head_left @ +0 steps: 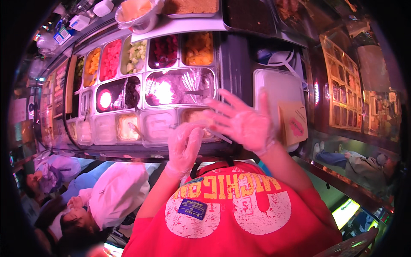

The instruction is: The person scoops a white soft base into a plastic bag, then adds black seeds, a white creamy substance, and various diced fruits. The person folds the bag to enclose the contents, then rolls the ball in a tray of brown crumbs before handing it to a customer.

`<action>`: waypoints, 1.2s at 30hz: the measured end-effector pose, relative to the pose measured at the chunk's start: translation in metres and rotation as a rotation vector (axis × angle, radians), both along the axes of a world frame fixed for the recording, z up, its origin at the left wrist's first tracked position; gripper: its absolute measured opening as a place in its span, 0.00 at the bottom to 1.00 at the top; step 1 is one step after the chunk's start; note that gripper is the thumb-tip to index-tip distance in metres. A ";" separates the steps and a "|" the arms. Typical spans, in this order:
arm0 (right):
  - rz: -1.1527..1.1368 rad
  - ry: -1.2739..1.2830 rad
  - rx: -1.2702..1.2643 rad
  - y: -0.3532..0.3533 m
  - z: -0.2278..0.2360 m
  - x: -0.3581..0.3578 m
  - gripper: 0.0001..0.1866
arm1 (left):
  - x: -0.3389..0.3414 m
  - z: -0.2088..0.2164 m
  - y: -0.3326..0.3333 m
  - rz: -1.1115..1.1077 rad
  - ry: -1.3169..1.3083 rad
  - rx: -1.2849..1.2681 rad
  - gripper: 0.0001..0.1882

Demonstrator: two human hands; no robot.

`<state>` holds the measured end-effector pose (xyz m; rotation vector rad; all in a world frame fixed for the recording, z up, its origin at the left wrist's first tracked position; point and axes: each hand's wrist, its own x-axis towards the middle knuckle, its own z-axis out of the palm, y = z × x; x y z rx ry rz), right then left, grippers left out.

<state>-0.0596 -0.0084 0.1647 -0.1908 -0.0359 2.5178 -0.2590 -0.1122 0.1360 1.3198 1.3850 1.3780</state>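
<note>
Both of my hands wear clear plastic gloves and hover above the near edge of a counter of metal food pans. My right hand (248,126) is open, fingers spread and palm showing. Just left of it, my left hand (185,143) is closed in a pinch, its fingertips close to the right hand's fingers; whatever may be between them is not clear. Partly hidden behind the hands is a near-row pan (188,115), with a pale utensil handle (223,137) sticking out toward me. Beyond lies a wide shiny pan (177,88) with a dark-handled utensil in it.
Far pans hold pink cubes (110,61), pale green cubes (136,55) and orange pieces (198,50). A tub with a clear liner (136,15) stands at the back. To the right is a white lidded container (274,83) with a brown card (293,122). Several people (115,192) are at lower left.
</note>
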 end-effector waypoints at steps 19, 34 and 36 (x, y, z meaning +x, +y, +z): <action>1.237 -0.502 0.638 -0.193 -0.091 -0.123 0.60 | 0.067 -0.061 -0.369 -0.108 0.413 -1.646 0.23; 1.377 -0.470 0.322 -0.246 -0.069 -0.116 0.57 | 0.072 -0.121 -0.385 0.411 0.075 -1.577 0.33; 1.312 -0.495 0.452 -0.237 -0.064 -0.114 0.57 | 0.065 -0.074 -0.372 0.795 0.013 -1.364 0.33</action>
